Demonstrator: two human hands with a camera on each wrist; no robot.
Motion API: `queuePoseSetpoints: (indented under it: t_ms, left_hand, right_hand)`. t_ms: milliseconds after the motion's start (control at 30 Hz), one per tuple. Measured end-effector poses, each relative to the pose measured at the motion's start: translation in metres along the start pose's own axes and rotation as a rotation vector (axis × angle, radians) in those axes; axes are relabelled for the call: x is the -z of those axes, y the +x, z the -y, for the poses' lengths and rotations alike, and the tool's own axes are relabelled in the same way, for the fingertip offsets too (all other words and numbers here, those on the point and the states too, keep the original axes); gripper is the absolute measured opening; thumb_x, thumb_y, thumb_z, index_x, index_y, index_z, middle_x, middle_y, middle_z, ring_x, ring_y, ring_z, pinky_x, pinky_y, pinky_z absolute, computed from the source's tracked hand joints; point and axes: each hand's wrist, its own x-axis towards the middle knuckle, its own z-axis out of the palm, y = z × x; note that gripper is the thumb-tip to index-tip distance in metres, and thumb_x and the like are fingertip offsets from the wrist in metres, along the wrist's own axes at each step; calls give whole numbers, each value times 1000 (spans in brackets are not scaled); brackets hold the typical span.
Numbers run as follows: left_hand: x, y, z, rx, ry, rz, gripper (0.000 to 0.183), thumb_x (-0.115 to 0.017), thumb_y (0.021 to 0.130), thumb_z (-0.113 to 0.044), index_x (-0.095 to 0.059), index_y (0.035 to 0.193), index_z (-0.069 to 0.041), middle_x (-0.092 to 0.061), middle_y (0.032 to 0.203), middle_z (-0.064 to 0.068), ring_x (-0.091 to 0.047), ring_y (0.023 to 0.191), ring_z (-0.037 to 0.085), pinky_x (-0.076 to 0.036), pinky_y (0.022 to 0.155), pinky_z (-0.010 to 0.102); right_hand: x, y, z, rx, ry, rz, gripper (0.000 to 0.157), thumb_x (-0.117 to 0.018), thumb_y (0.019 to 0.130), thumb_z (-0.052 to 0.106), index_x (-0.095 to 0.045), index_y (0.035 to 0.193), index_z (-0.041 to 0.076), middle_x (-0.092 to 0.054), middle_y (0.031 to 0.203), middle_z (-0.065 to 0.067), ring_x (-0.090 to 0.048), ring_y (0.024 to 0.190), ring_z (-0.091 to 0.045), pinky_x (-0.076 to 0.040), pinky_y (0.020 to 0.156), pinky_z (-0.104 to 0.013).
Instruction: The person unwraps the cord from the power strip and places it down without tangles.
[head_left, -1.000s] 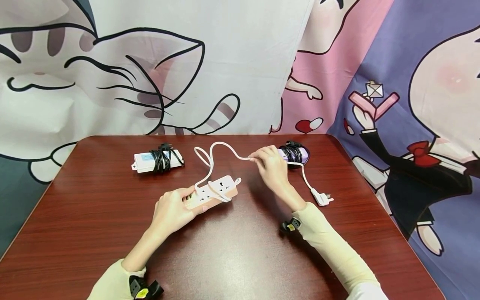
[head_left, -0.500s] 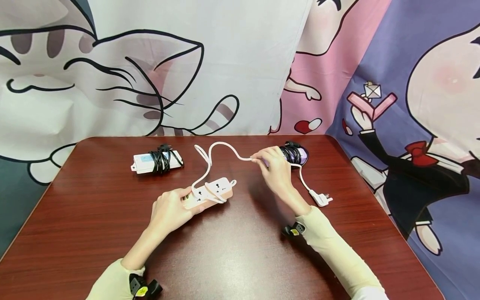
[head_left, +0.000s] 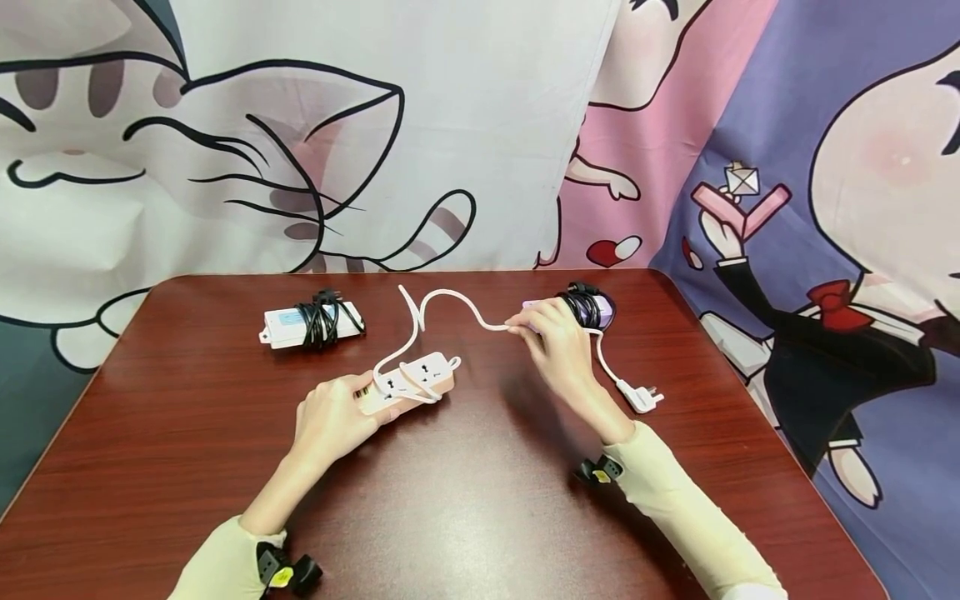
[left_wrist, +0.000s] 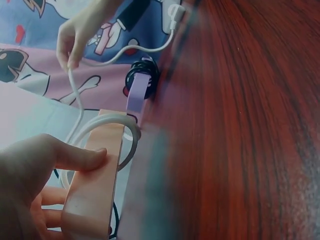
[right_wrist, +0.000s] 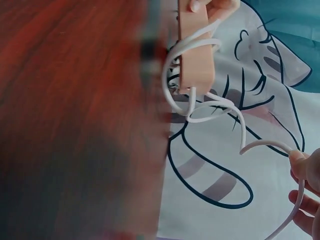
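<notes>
Left hand [head_left: 330, 421] grips a peach-and-white power strip [left_wrist: 95, 185] while the right hand [head_left: 558, 337] pinches its white cord [head_left: 450, 292].
Over the tabletop [head_left: 465, 517], the left fingers are wrapped around the strip's near end, thumb along one side, with cord looped round its far part; the white plug [head_left: 640, 398] lies to the right, past the right fingers, which are narrowed onto the cord; farther back are a white power strip [head_left: 281, 327] at left and a purple power strip [head_left: 604, 312] at right, both wound with black cord, before a cartoon-printed cloth backdrop [head_left: 487, 125].
</notes>
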Motion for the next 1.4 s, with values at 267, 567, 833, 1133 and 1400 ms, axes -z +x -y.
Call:
queuePoseSetpoints:
  t_ms: [267, 567, 833, 1133, 1400]
  left_hand:
    - [5, -1, 5, 12, -10, -23, 64, -81, 68, -44, -67, 122, -13, -69, 112, 17, -64, 78, 34, -42, 54, 43]
    - [10, -5, 6, 22, -15, -23, 62, -80, 69, -44, -67, 122, -15, -69, 115, 15, -65, 84, 35, -45, 59, 47]
    - [13, -10, 5, 10, -25, -34, 57, -82, 68, -44, -69, 118, -19, -72, 104, 9, -61, 74, 25, -42, 55, 41]
    - [15, -14, 3, -3, -37, -34, 55, -82, 68, -42, -70, 116, -20, -73, 99, 6, -57, 69, 20, -39, 53, 35]
    - [16, -16, 1, -2, -41, -30, 53, -82, 68, -43, -70, 115, -22, -72, 93, 4, -54, 67, 18, -37, 53, 33]
  right_hand:
    - [7, -17, 0, 75, -57, 48, 4, -71, 84, 16, -74, 87, 15, -69, 86, 1, -58, 90, -16, -50, 69, -32]
    - [11, -33, -5, 167, -95, 100, 4, -71, 85, 14, -73, 88, 12, -68, 87, 0, -57, 89, -17, -50, 74, -31]
    - [14, -50, -15, 249, -169, 178, 4, -71, 83, 10, -71, 84, 14, -65, 84, 4, -57, 85, -16, -50, 71, -30]
    - [21, -66, -29, 268, -232, 264, 5, -71, 81, 9, -70, 82, 14, -64, 81, 3, -57, 85, -17, -49, 73, -31]
    - [24, -72, -37, 287, -219, 326, 3, -73, 80, 10, -71, 81, 12, -63, 79, 2, -56, 83, -18, -48, 74, -32]
